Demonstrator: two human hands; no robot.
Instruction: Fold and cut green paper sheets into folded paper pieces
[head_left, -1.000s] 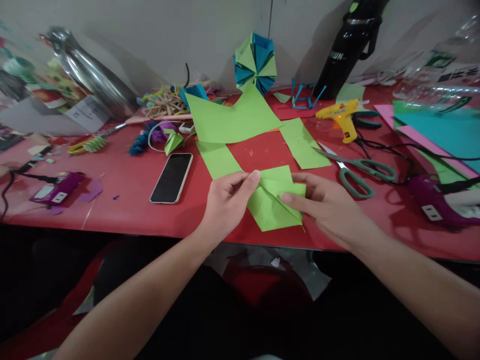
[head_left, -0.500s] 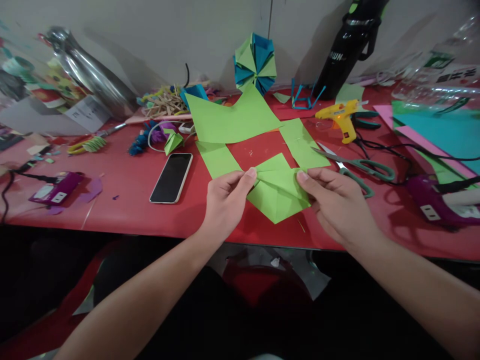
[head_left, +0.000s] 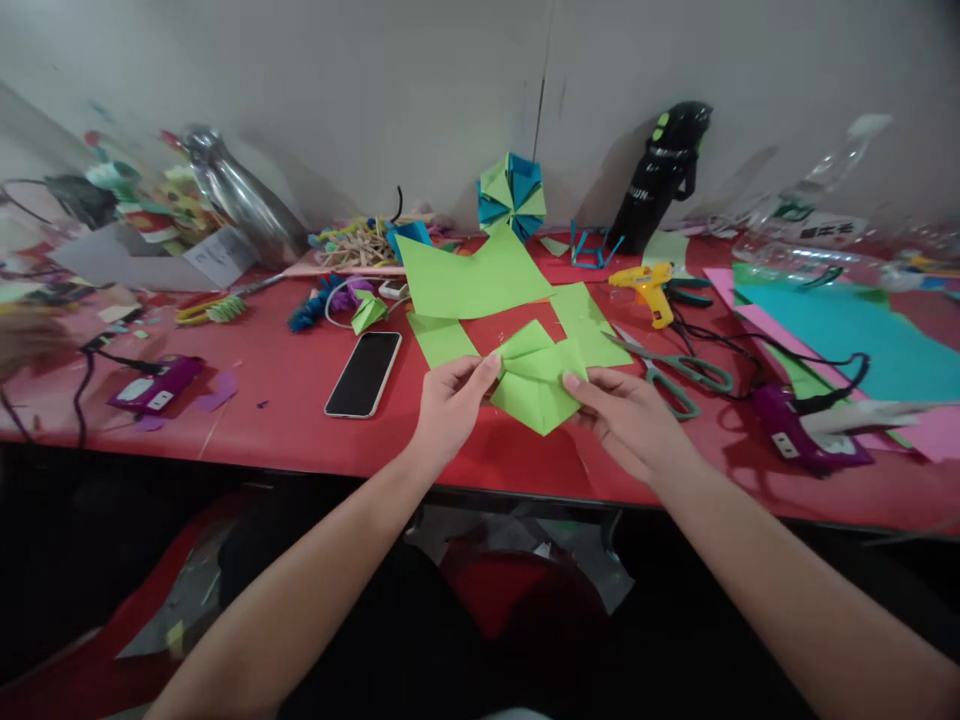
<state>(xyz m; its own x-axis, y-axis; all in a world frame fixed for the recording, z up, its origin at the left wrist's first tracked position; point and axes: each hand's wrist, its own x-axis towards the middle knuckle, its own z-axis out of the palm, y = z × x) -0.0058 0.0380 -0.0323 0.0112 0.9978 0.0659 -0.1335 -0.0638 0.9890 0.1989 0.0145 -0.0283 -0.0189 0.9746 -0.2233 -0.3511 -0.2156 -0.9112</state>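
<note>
A piece of light green folded paper (head_left: 538,390) with creases across it is held between my two hands over the front part of the red table. My left hand (head_left: 456,400) pinches its left corner with the thumb on top. On the right side, my right hand (head_left: 626,415) grips the paper between thumb and fingers; its fingertips are partly hidden underneath. Just behind lie more green sheets (head_left: 472,280), one with a notched upper edge. Scissors with grey-green handles (head_left: 675,372) rest to the right of my right hand.
A phone (head_left: 364,375) lies left of my hands. To the right are a yellow glue gun (head_left: 649,290), a purple power strip (head_left: 806,430) with cables, and coloured sheets (head_left: 832,330). A black bottle (head_left: 660,180) and a blue-green paper ball (head_left: 511,195) stand by the wall.
The camera view has tilted up and shifted, so the table's things sit lower. My right hand has come closer to my left, and the paper's folds have shifted between them.
</note>
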